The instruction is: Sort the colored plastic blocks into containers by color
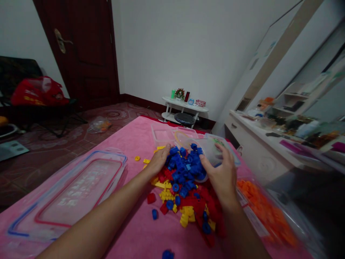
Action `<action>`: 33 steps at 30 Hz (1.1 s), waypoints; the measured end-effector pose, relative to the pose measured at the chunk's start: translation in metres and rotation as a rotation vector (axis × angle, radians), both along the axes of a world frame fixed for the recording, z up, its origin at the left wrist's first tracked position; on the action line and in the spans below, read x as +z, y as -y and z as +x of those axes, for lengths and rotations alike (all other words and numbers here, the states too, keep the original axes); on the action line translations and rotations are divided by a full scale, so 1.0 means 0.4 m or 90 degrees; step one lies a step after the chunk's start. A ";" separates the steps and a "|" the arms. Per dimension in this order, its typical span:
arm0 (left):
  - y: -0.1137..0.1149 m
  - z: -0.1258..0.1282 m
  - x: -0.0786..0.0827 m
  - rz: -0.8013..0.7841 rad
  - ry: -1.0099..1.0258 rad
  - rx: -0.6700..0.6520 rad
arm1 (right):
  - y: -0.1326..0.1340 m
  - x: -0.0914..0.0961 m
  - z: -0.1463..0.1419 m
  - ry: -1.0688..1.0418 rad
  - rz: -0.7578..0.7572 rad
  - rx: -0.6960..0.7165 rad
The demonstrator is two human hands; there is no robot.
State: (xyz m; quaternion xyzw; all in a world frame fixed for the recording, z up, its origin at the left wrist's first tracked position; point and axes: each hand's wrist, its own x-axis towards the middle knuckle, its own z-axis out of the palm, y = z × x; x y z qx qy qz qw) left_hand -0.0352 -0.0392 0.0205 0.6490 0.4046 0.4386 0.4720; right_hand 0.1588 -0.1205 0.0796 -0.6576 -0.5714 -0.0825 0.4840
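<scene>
A heap of blue building bricks point(184, 169) lies between my two hands, spilled over red bricks point(202, 201) and yellow bricks point(167, 194) on a pink cloth point(134, 201). My right hand point(222, 172) grips a translucent plastic container point(210, 149), thumb on the near side and fingers over the far side. The container is tipped, and blue bricks lie at its mouth. At the heap's left edge, my left hand point(159, 160) rests against the bricks with its fingers extended; some fingers are hidden behind them.
Clear lids point(81, 190) with blue and red rims lie left. Behind the heap stands a clear divided tray point(164, 133). A bag of orange bricks point(264, 208) lies right. Beyond are a white shelf point(172, 101), a dresser point(250, 136) and a door point(81, 46).
</scene>
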 end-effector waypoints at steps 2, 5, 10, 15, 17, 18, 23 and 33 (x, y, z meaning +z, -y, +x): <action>-0.004 0.012 -0.009 0.014 0.006 -0.018 | -0.001 -0.001 0.022 -0.006 0.002 -0.017; -0.012 0.018 -0.016 -0.008 0.029 -0.006 | 0.001 -0.001 0.000 0.001 -0.002 0.001; -0.035 -0.023 0.000 -0.114 0.097 0.038 | 0.000 0.003 -0.115 0.038 -0.001 0.067; -0.047 -0.041 -0.002 -0.132 0.072 0.063 | -0.004 0.005 -0.112 0.068 0.010 0.082; -0.042 -0.028 -0.014 -0.092 0.050 0.050 | 0.000 0.008 -0.070 0.094 0.018 0.050; -0.037 -0.019 -0.018 -0.067 0.038 0.039 | 0.003 0.011 -0.048 0.110 0.020 0.033; -0.014 0.012 -0.012 0.028 -0.014 -0.023 | 0.018 0.018 -0.023 0.146 0.037 0.007; -0.011 -0.024 0.016 0.024 -0.073 0.059 | 0.036 0.045 -0.051 0.227 0.052 0.093</action>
